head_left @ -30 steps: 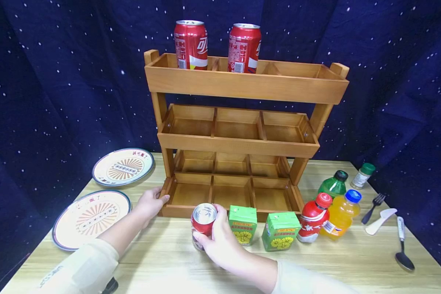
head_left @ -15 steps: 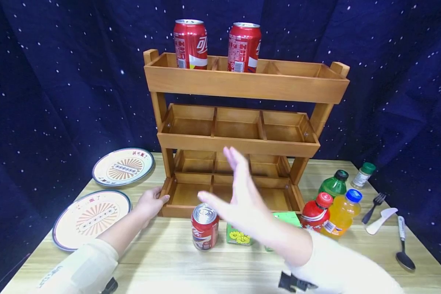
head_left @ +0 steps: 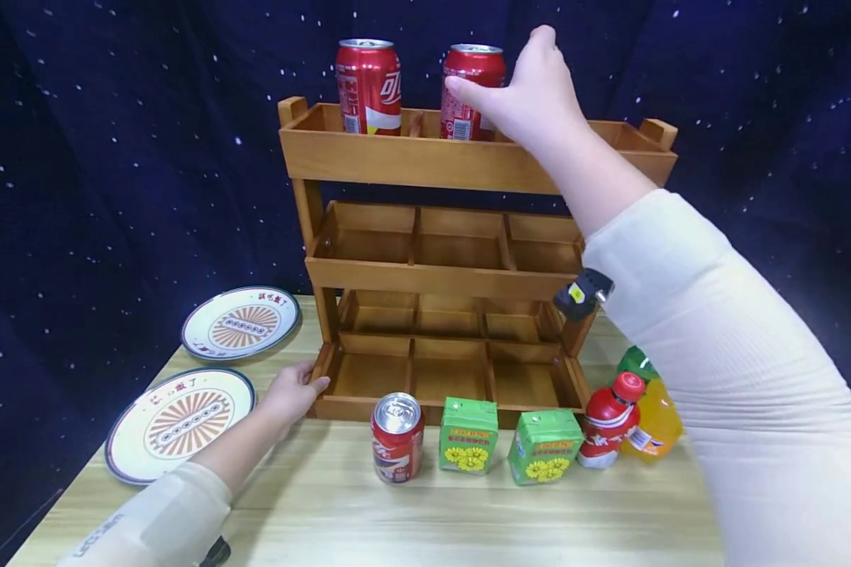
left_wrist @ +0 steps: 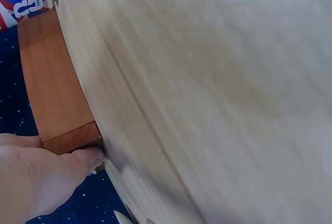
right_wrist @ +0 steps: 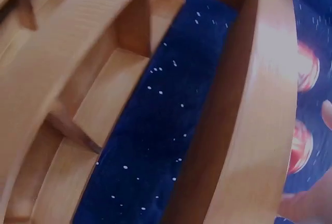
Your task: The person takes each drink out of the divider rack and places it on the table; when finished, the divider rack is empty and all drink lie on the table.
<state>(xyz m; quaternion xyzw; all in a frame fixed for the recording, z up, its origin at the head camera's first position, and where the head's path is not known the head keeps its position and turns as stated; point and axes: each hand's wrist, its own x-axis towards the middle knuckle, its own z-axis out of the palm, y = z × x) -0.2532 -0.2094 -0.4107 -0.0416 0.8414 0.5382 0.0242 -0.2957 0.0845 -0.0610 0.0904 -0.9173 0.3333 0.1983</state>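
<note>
A three-tier wooden rack (head_left: 461, 274) stands at the table's middle. My left hand (head_left: 291, 395) pinches its lower left front corner, thumb and fingers on either side of the board end (left_wrist: 67, 136) in the left wrist view. Two red cola cans stand in the top tier: a left can (head_left: 369, 87) and a middle can (head_left: 459, 118). My right hand (head_left: 539, 98) is raised beside the middle can, fingers spread, thumb overlapping its front in the head view. The right wrist view shows the thumb apart from the can (right_wrist: 300, 149); most of this hand is outside that view.
Before the rack stand a red can (head_left: 397, 445), two green drink cartons (head_left: 468, 445) (head_left: 546, 453) and a red bottle (head_left: 608, 421). My right sleeve partly covers an orange drink bottle (head_left: 654, 425) and a green bottle (head_left: 637, 362). Two plates (head_left: 241, 324) (head_left: 181, 421) lie at left.
My right hand has let go of the red can on the table and risen to the top tier's middle can. My left hand stays on the rack's corner.
</note>
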